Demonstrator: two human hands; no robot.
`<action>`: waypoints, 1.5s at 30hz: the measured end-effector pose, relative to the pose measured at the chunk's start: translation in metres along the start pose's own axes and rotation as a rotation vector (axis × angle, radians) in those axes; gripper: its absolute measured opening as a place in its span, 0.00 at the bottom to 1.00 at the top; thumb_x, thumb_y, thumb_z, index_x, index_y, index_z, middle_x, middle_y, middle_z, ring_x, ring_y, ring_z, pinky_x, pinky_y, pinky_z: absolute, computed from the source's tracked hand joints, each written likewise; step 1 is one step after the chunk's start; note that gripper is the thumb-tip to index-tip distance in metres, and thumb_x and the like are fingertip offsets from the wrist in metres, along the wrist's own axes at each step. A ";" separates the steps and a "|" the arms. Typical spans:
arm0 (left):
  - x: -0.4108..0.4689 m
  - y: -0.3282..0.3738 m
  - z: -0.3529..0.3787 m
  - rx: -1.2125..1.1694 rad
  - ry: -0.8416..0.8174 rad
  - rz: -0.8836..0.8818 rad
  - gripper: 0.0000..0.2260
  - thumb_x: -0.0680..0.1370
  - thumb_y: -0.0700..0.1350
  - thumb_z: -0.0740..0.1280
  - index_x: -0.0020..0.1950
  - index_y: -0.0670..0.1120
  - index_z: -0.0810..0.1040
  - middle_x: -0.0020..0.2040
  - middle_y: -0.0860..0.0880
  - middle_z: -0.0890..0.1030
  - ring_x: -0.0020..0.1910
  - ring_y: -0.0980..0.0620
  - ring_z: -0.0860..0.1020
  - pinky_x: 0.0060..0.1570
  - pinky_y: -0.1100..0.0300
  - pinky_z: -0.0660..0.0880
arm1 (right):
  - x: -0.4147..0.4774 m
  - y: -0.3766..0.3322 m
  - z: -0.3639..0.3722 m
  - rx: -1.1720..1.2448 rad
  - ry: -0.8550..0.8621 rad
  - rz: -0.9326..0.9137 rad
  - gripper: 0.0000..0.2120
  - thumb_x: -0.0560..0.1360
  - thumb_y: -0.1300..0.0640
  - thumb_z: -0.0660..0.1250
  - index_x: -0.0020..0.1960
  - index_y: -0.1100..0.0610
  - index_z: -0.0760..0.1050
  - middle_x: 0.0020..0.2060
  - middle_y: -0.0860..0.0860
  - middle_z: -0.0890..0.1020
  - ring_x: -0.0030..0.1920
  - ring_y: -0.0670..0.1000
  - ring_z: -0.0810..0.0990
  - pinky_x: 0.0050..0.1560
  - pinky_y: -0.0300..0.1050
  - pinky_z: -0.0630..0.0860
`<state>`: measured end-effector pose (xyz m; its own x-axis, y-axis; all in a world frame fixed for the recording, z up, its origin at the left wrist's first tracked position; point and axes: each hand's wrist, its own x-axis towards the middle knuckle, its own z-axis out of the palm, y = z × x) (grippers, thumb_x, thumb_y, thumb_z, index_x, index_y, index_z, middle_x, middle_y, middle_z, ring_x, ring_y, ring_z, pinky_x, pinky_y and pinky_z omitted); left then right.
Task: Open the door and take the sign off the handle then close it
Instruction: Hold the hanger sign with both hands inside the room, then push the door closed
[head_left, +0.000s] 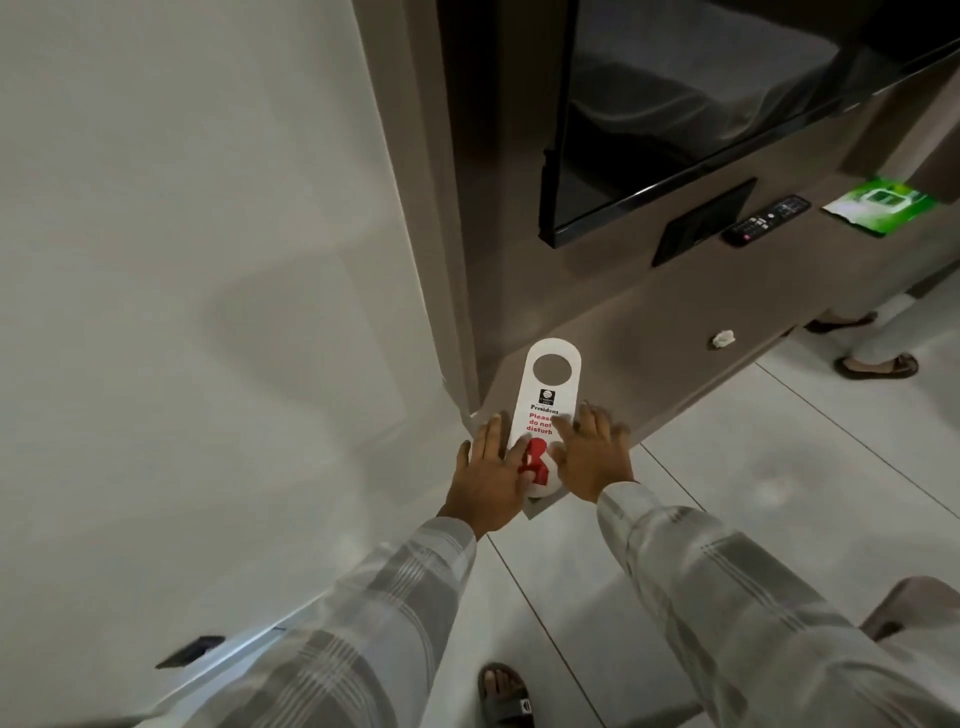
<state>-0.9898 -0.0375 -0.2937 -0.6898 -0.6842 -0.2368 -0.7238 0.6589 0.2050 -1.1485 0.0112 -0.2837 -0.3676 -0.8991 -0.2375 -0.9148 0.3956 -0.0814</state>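
A white "do not disturb" sign (545, 395) with red print and a round hole lies flat on the near corner of a brown counter (649, 332). My left hand (491, 467) rests on the sign's lower left edge, thumb over the red figure. My right hand (592, 452) lies on its lower right edge with the fingers spread flat. Both hands press on the sign rather than close around it. No door or handle is in view.
A white wall (182, 260) fills the left side. Above the counter hangs a dark television (701, 104). A remote (769, 221), a black box (701, 221), a green leaflet (883, 205) and a crumpled white scrap (723, 339) lie on the counter. Another person's sandalled feet (878, 364) stand at right.
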 end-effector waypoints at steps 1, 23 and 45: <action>-0.008 -0.006 -0.003 0.019 0.018 0.012 0.27 0.82 0.58 0.53 0.79 0.54 0.51 0.81 0.43 0.50 0.79 0.38 0.49 0.75 0.36 0.53 | -0.001 -0.005 -0.002 0.006 0.023 -0.016 0.22 0.83 0.47 0.57 0.75 0.49 0.62 0.76 0.55 0.63 0.76 0.60 0.59 0.74 0.63 0.60; -0.567 -0.279 -0.168 0.583 0.628 -0.928 0.22 0.80 0.54 0.54 0.66 0.47 0.77 0.70 0.41 0.75 0.68 0.40 0.74 0.67 0.40 0.69 | -0.208 -0.536 -0.142 0.219 0.593 -1.409 0.14 0.82 0.49 0.62 0.60 0.57 0.78 0.52 0.54 0.83 0.53 0.57 0.79 0.52 0.52 0.77; -0.871 -0.336 -0.171 -0.092 0.874 -1.614 0.39 0.80 0.65 0.51 0.79 0.40 0.40 0.81 0.41 0.43 0.80 0.46 0.42 0.77 0.52 0.44 | -0.555 -0.855 -0.205 0.196 0.838 -2.206 0.28 0.81 0.52 0.60 0.79 0.54 0.58 0.81 0.58 0.53 0.81 0.57 0.51 0.76 0.56 0.60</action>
<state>-0.1488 0.2831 0.0059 0.8082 -0.5259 0.2649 -0.5888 -0.7247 0.3579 -0.1963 0.1340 0.1160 0.7445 0.3244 0.5835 0.1156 -0.9235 0.3658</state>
